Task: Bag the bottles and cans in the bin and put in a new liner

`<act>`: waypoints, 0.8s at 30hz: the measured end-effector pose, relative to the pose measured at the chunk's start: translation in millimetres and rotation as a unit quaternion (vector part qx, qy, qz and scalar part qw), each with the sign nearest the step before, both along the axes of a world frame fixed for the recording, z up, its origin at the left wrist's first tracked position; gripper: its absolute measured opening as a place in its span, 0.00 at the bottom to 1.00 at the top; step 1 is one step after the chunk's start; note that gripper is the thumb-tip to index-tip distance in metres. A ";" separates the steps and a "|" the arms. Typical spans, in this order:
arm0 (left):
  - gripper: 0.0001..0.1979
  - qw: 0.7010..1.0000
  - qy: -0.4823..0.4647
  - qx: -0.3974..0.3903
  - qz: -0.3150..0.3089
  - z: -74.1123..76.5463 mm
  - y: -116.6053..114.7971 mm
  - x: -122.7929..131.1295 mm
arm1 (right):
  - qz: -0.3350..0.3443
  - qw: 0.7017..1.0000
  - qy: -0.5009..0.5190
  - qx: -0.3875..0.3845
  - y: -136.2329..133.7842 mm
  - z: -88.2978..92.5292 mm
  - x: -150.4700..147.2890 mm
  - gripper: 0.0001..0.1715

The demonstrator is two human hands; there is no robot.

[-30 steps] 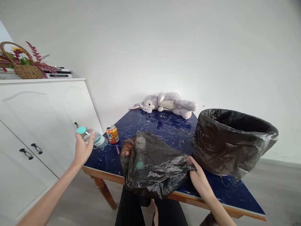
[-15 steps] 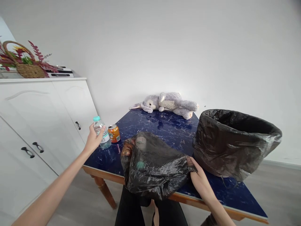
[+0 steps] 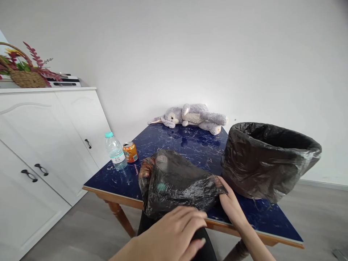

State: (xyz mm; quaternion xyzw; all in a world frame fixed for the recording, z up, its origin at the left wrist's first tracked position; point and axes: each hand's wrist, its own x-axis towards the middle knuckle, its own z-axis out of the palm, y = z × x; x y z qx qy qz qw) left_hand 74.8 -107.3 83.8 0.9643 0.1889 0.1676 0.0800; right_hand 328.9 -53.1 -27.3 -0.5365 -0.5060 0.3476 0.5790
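A black plastic bag (image 3: 185, 185) lies at the table's front edge. Through its thin film I make out a green-capped bottle and an orange item. My right hand (image 3: 231, 203) grips the bag's right end, some fingers hidden inside the film. My left hand (image 3: 176, 232) hovers in front of the bag, fingers loosely bent, thumb apart, nothing held. At the table's left stands a clear water bottle (image 3: 114, 150) with a turquoise cap. Beside it is an orange drink can (image 3: 130, 152), and a small pink object (image 3: 136, 169) lies in front of the can.
A bin lined with a black bag (image 3: 266, 166) stands on the right of the blue marbled table (image 3: 160, 136). A grey plush rabbit (image 3: 193, 116) lies at the back by the wall. Left of the table, a white cabinet (image 3: 49, 127) carries a flower basket (image 3: 28, 78).
My left hand has let go of the water bottle, leaving it upright by the can, and has swung right and down to the bag. My right hand keeps its hold.
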 end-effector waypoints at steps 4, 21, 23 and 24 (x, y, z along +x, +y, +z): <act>0.12 0.983 0.074 0.107 0.129 -16.7 37.5 7.1 | 0.023 0.999 0.014 0.042 -1.2 -3.9 5.8 0.27; 0.17 0.880 0.093 0.293 0.363 5.3 82.0 -73.6 | 0.027 0.998 0.031 0.040 -3.7 -3.5 4.5 0.37; 0.20 0.882 0.082 0.280 0.372 1.0 84.7 -68.0 | 0.020 0.999 0.030 0.037 -3.8 -4.5 4.7 0.38; 0.21 0.880 0.080 0.277 0.378 -1.7 87.0 -66.3 | 0.018 0.999 0.028 0.037 -3.8 -5.0 4.9 0.38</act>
